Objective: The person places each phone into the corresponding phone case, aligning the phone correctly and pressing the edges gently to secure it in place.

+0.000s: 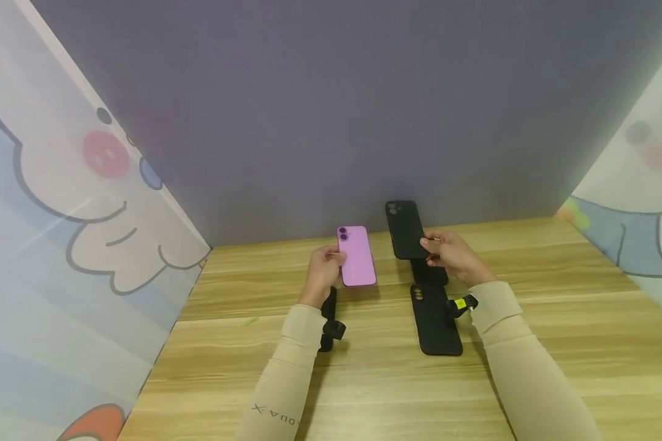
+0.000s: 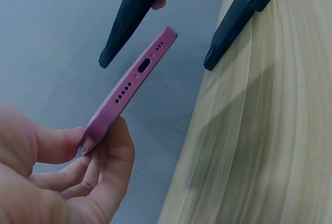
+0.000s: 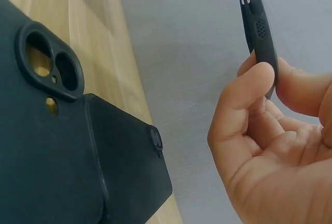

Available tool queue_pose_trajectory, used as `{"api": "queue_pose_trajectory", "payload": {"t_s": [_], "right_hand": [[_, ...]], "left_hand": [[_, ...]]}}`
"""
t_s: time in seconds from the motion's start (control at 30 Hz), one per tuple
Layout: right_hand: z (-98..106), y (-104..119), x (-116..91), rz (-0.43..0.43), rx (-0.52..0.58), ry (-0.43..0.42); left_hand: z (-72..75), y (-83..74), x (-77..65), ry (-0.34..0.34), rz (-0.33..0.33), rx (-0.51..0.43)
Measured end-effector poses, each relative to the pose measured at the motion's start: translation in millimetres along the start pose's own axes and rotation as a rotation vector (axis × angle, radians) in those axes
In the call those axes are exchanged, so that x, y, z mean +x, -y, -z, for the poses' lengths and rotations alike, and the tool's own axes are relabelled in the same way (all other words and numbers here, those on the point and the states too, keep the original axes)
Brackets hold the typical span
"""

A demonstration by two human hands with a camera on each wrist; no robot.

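Observation:
A pink phone (image 1: 358,260) is gripped at its left edge between the thumb and fingers of my left hand (image 1: 322,274). Its back and two lenses face me; the left wrist view shows its port end, held off the table. My right hand (image 1: 455,256) pinches a black phone case (image 1: 404,231) by its lower right corner, camera cutout at the top. Below that hand a black case (image 1: 439,327) lies on the table, its camera opening (image 3: 39,55) see-through. Another black phone-shaped piece (image 1: 431,273) lies just behind it, partly hidden by the held case.
A further black flat object (image 1: 327,344) lies under my left wrist, mostly hidden. The wood-grain table (image 1: 226,367) ends at a grey panel (image 1: 331,122) behind. Cartoon-printed sheets (image 1: 44,257) stand along both sides.

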State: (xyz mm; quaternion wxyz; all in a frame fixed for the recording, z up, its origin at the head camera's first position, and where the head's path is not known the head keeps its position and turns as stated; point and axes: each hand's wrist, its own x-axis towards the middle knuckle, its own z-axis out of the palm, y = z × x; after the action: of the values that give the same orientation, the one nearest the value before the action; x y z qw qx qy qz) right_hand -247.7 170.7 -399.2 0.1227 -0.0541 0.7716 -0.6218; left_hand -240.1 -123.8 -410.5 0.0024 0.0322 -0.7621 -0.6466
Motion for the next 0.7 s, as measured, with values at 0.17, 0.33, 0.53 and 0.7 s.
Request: {"api": "queue_pose_trajectory", "payload": {"t_s": [0.17, 0.33, 0.53, 0.7], "right_hand": [[-2.4, 1.4, 0.2, 0.012, -0.01, 0.016], [-1.7, 2.1, 1.5, 0.014, -0.02, 0.024], [-0.7, 0.8, 3.8, 0.016, -0.04, 0.019], [-2.8, 0.5, 4.8, 0.02, -0.04, 0.027]], "left_hand": [[0.8, -1.1, -0.9, -0.013, -0.011, 0.003], [-1.4, -3.5, -2.9, -0.015, -0.01, -0.019], [-3.8, -2.2, -2.3, -0.016, -0.01, -0.023], [-4.1, 0.1, -1.5, -0.018, -0.016, -0.015]]}}
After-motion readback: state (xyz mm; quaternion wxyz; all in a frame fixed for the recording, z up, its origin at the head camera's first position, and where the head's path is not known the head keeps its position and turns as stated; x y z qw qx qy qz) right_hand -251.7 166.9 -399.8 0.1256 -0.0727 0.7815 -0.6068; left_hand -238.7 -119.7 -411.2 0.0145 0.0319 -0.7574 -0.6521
